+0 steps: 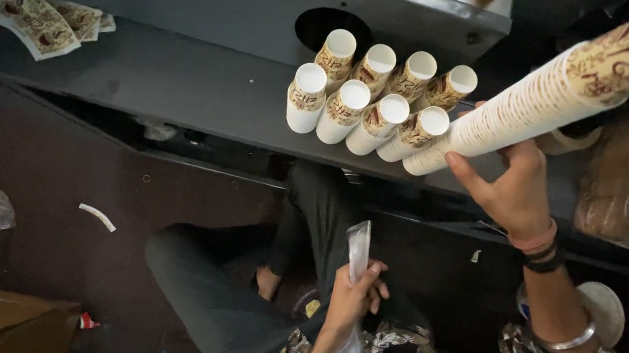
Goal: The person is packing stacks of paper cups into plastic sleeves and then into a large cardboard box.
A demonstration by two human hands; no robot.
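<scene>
Eight cup stacks (374,102) already lie on the far desk (187,78), while the right hand (514,190) grips another long stack (564,88) and the left hand (352,298) clutches a plastic sleeve (358,250).

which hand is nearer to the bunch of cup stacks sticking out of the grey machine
Right. The right hand holds up a long stack of paper cups just beside the bunch of cup stacks. The left hand is lower, near the lap, gripping a clear plastic sleeve.
</scene>
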